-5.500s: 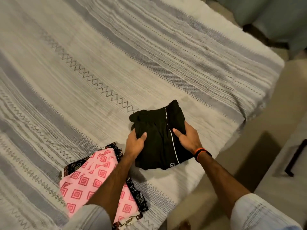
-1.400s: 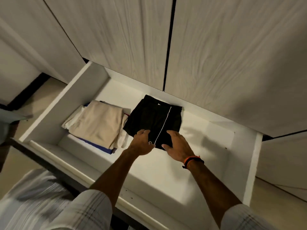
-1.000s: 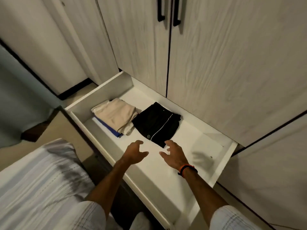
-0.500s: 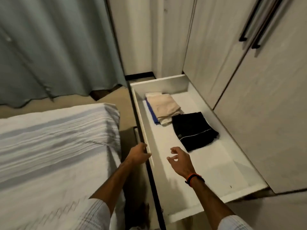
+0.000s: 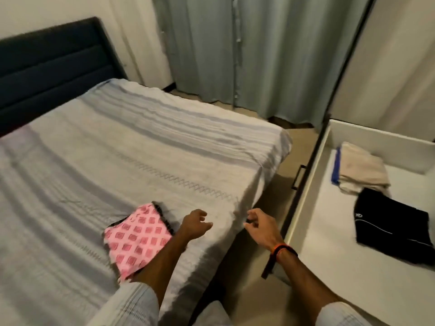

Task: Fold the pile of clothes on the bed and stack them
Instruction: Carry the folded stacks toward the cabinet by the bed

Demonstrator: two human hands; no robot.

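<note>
1. Bedroom first: a striped grey bedsheet [image 5: 131,147] covered the bed, with a dark headboard [image 5: 47,67] behind it and grey-green curtains [image 5: 235,50] at the far side.
2. On my left hand [image 5: 194,223] the fingers [image 5: 202,212] were loosely curled and held nothing; it hovered over the near corner of the bed, just beside the pink patterned garment.
3. On my right hand [image 5: 262,228] the fingers [image 5: 251,214] were likewise half curled and empty, hanging over the gap between bed and drawer. An orange and black wristband [image 5: 281,250] sat on that wrist.
4. Outward from the left hand lay the pink patterned garment [image 5: 138,238], folded flat on top of a darker piece whose edge only just showed. I judged it sat near the bed's edge for an easy reach and would be the next thing carried.
5. To my right the white drawer [image 5: 303,208] stood open. Inside it, the black shorts [image 5: 393,234] lay folded, touching the beige stack [image 5: 362,170], which had a blue piece beneath, placed side by side, I'd say, to keep the stacks tidy.
6. Writing: I saw a small round white logo on the shorts, too small to read. Nothing else was legible.
</note>
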